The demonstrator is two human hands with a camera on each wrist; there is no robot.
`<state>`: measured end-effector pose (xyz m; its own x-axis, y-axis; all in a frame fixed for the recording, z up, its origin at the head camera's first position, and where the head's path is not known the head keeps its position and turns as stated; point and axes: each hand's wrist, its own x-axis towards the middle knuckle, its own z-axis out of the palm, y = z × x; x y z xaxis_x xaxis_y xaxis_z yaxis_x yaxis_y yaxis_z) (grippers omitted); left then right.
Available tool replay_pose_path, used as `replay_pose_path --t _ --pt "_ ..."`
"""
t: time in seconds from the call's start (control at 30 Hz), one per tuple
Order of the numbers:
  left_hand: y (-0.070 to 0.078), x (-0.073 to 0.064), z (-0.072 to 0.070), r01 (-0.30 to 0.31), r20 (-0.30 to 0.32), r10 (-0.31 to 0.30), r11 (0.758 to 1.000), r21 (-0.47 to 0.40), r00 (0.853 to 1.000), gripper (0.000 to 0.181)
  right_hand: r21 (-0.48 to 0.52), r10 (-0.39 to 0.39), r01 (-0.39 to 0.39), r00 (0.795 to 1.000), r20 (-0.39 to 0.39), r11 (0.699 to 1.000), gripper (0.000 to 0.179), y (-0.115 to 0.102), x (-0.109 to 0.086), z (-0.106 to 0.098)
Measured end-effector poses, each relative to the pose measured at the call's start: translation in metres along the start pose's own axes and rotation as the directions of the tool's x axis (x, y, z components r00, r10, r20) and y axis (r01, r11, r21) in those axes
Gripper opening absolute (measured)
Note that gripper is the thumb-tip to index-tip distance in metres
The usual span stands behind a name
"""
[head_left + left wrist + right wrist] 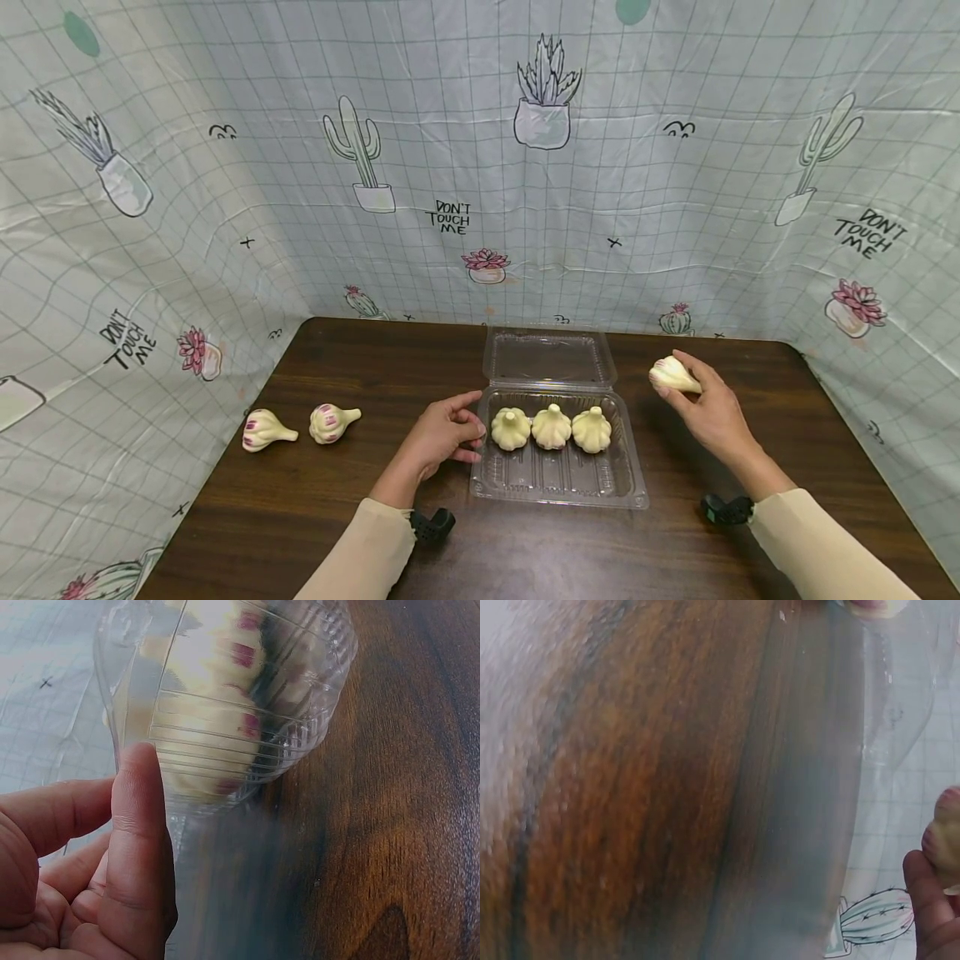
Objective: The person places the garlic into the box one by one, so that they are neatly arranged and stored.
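Observation:
A clear plastic clamshell container (558,492) lies with its lid (550,358) folded back. Three garlic bulbs (552,427) stand in a row along the far side of its base, stems up. My left hand (447,431) is at the container's left edge, fingers spread, fingertips right at the rim. In the left wrist view a fingertip (139,761) overlaps the clear wall, with purple-marked garlic bulbs (210,742) showing through. Right of the lid, my right hand (708,408) holds another garlic bulb (672,375) between thumb and fingers; the right wrist view shows only part of this bulb (946,832).
Two loose garlic bulbs with purple patches, one farther left (264,430) and one nearer the left hand (330,423), lie on the dark wooden table (300,517). A printed cloth (480,167) hangs behind the table and along both sides.

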<state>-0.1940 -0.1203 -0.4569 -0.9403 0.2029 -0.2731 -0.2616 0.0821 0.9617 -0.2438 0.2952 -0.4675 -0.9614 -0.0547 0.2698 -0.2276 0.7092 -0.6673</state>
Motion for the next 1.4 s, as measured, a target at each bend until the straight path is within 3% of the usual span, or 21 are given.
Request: replay_pose_path --t 0.2,0.33,0.57,0.77,1.03,1.4 --pt "0.0 -0.001 0.0 0.002 -0.004 -0.002 1.0 0.003 1.0 0.063 0.058 0.043 -0.042 0.999 -0.026 0.997 0.06 -0.001 -0.003 0.002" --pt "0.0 -0.001 0.0 0.0 -0.003 0.0 1.0 0.001 1.0 0.063 0.105 0.015 -0.006 0.997 -0.08 0.994 0.052 -0.001 -0.005 0.003" --pt "0.0 -0.001 0.0 -0.007 0.001 0.007 1.0 -0.007 1.0 0.063 0.062 -0.037 0.046 0.991 -0.126 0.997 0.044 -0.003 -0.005 0.004" --pt "-0.002 0.0 0.0 -0.009 0.002 0.009 1.0 -0.008 1.0 0.064 0.055 -0.006 0.013 0.991 -0.13 0.998 0.041 -0.01 -0.009 0.002" --pt "-0.002 0.001 -0.001 -0.01 0.0 0.01 1.0 -0.015 1.0 0.063 0.097 0.044 -0.025 0.98 -0.196 0.995 0.041 -0.027 -0.01 0.003" --pt "-0.003 0.002 0.0 -0.014 -0.01 0.014 1.0 -0.008 1.0 0.063 0.07 0.11 -0.099 0.977 -0.184 0.993 0.042 -0.047 -0.011 0.001"
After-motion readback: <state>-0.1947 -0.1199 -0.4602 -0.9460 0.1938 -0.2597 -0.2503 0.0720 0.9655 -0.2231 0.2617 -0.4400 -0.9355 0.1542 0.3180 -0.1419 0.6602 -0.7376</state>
